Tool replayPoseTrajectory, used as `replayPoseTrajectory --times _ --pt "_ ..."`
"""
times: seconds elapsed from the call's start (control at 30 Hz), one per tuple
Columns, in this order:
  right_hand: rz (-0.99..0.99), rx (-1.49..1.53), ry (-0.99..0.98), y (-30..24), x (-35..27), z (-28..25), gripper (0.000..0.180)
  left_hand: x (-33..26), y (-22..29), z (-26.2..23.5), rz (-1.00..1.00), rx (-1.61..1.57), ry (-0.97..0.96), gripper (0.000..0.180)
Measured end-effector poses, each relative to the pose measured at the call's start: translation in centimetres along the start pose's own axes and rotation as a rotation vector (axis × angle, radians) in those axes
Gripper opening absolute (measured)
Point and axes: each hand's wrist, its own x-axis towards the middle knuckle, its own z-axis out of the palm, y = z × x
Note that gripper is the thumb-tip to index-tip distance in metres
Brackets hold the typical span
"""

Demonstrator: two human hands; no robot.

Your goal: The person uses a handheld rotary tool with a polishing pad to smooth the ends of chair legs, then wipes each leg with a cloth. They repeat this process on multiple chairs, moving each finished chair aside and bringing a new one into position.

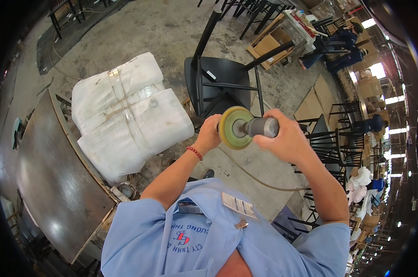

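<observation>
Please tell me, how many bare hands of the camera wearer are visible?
2: the left hand, partly hidden, at the left edge of the round yellow-green disc; the right hand, around the grey cylindrical tool body.

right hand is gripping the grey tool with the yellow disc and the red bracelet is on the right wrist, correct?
Not quite: the head view shows the red bracelet on the left wrist, not the right. The right hand does grip the grey tool with the yellow disc.
</observation>
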Motion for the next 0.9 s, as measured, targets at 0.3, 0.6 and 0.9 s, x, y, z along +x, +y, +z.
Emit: replayPoseTrajectory --times 0.3,0.6,0.9 --pt "0.196 0.475 0.488 16.0 -7.2 -10.2 0.047 -6.8 -5.1 1.6 -0.626 0.417 -0.151 0.066" --pt "0.357 0.398 0.622 35.7 -14.3 -13.2 0.041 1.1 -2.0 19.8 -0.234 0.162 -0.666 0.07" --pt "0.138 0.116 0.251 34.3 -4.5 -10.8 0.051 13.6 1.8 34.1 -0.178 0.115 -0.709 0.045"
